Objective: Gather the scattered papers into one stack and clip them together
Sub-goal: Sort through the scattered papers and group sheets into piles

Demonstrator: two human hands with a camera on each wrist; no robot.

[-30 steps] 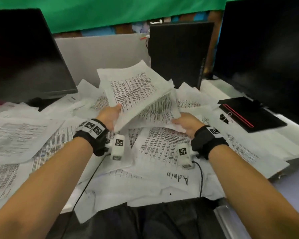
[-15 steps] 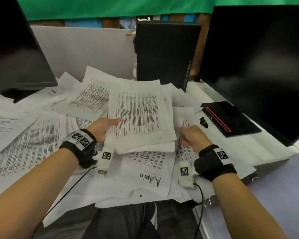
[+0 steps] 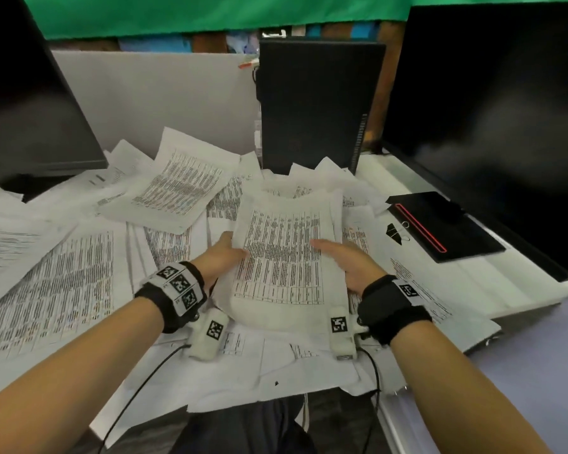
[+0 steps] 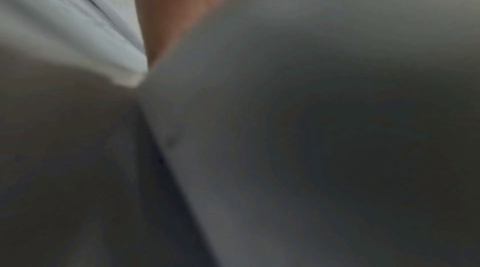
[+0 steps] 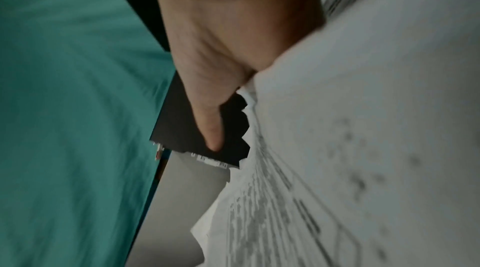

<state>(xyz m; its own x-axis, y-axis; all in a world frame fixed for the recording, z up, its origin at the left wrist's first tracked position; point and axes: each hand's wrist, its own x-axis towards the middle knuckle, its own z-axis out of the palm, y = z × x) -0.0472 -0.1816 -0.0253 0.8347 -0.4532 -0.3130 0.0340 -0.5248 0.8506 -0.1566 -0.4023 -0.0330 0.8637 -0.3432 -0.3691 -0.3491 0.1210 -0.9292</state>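
A bundle of printed papers (image 3: 284, 257) stands lifted in front of me, its top sheet covered in table rows. My left hand (image 3: 225, 255) grips its left edge and my right hand (image 3: 345, 260) grips its right edge, thumb lying over the top sheet. The right wrist view shows my right hand (image 5: 233, 41) clamped on the papers (image 5: 350, 148), with one finger hanging free. The left wrist view is blurred: only skin of the left hand (image 4: 179, 4) and paper (image 4: 311, 107). Loose sheets (image 3: 56, 283) cover the desk. A black binder clip (image 3: 394, 231) lies to the right, apart from both hands.
A black notebook with a red stripe (image 3: 440, 227) lies beside the clip. A dark monitor (image 3: 492, 119) stands at the right, another monitor (image 3: 23, 103) at the left, and a black computer tower (image 3: 315, 103) behind the papers. Sheets overhang the desk's near edge (image 3: 243, 388).
The right hand, which was off the bundle half a second ago, now grips its right edge. The bundle has shifted right and squared up between both hands.
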